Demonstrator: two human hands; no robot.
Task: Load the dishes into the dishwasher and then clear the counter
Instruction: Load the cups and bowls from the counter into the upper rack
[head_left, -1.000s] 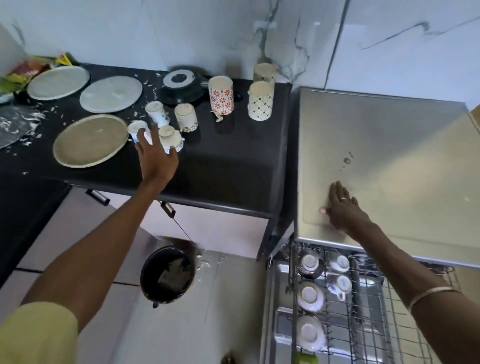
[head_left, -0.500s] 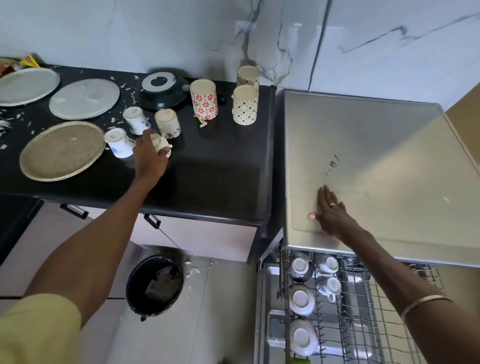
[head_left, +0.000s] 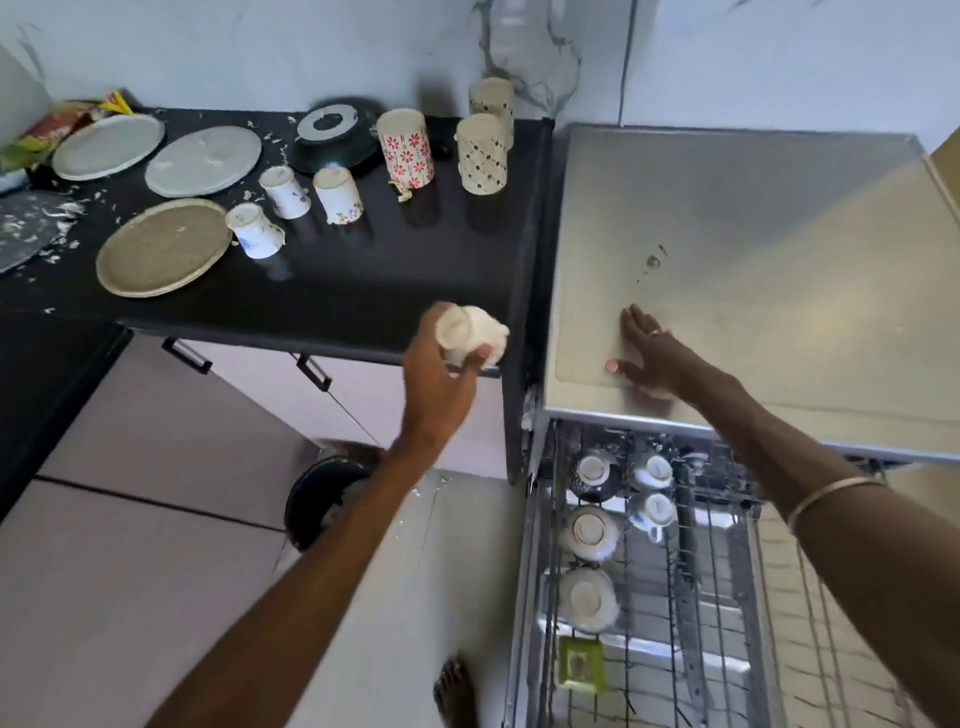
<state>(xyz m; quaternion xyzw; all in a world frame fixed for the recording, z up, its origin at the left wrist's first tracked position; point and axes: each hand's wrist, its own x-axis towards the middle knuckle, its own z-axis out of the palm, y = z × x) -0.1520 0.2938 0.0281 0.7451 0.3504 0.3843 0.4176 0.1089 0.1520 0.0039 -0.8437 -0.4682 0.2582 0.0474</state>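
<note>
cup tipped sideways, base toward camera, in left hand grip

Tabletop black, flecked with white scraps. Tall cup cream with red flowers; its neighbour cream with dark diamond lattice. Plates: two pale grey, one olive-tan; dishwasher top silver.

Soft even daylight, mild sheen on dishwasher top, motion blur on cup, wide-angle edge warp.
</note>
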